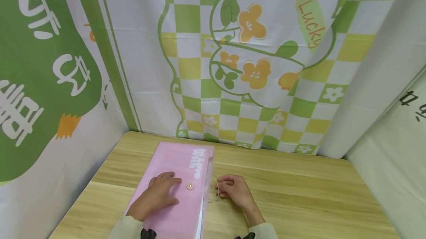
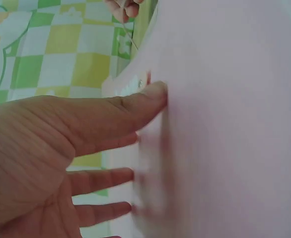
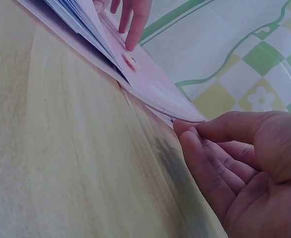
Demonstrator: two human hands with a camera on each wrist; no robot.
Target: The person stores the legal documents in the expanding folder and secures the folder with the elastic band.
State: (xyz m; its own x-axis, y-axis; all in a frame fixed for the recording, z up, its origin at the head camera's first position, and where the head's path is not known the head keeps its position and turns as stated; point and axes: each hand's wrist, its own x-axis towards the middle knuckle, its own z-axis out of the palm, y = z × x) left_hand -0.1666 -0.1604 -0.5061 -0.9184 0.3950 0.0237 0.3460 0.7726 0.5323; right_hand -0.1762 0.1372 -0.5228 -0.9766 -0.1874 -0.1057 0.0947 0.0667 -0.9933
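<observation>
A pink expanding file folder [image 1: 176, 218] lies flat on the table, white lettering on its flap. My left hand [image 1: 159, 194] rests on its cover with fingers spread and relaxed, beside the round button [image 1: 189, 186]. In the left wrist view the thumb [image 2: 135, 101] and fingertips touch the pink surface. Just off the folder's right edge, my right hand [image 1: 235, 191] pinches a thin pale cord [image 1: 217, 186] between thumb and fingers. Seen from the right wrist, the cord [image 3: 158, 108] runs from the folder's edge to the fingertips.
The wooden table [image 1: 299, 194] extends right of the folder. Layered sheets or pockets [image 3: 78, 22] show at the folder's open side. A printed green and yellow checked curtain [image 1: 229, 113] hangs behind the table, with more cloth at both sides.
</observation>
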